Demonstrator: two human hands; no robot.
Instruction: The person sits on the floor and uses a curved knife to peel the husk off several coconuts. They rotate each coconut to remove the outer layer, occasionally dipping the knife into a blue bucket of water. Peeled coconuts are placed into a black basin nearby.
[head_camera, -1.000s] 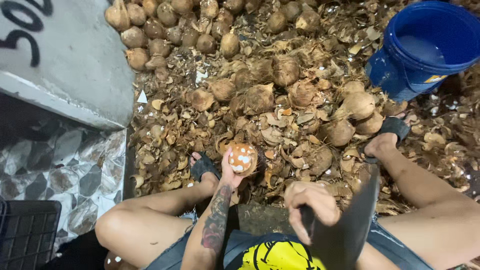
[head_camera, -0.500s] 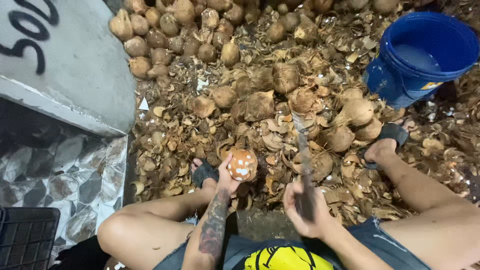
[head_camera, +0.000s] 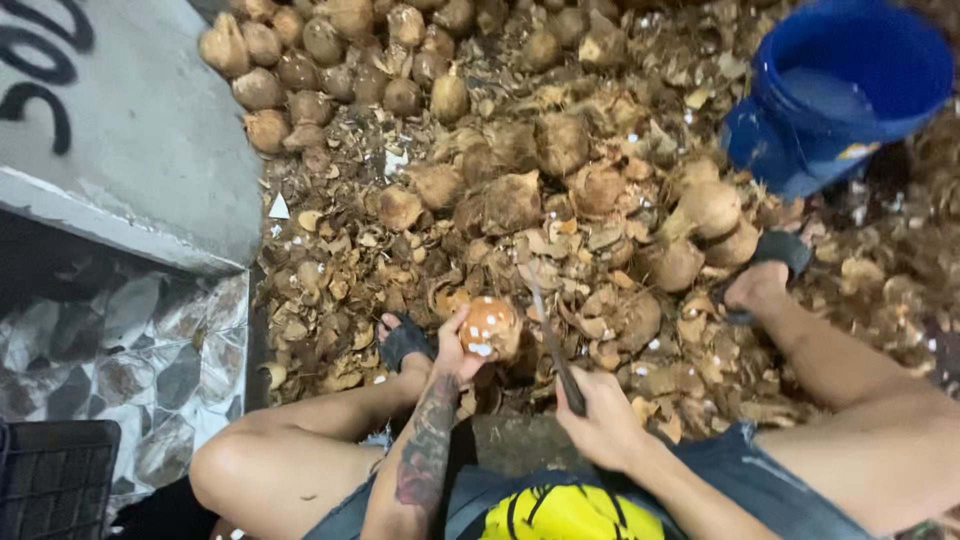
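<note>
1. Our left hand (head_camera: 452, 352) cups the round brown white-flecked coconut (head_camera: 490, 328) low between our knees, grip wrapped under it, steadying it
2. Our right hand (head_camera: 603, 425) clenches the long steel blade (head_camera: 553, 345), edge beside the coconut
3. Husk scraps (head_camera: 560, 250) and a blue plastic bucket (head_camera: 845, 95) lie beyond

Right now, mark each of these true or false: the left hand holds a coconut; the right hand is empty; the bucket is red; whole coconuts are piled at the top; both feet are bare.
1. The left hand holds a partly peeled coconut. True.
2. The right hand is empty. False: it grips a long knife, blade pointing up beside the coconut.
3. The bucket is red. False: it is blue and stands at the upper right.
4. Unpeeled coconuts are piled at the top. True.
5. Both feet are bare. False: each wears a dark sandal.
</note>
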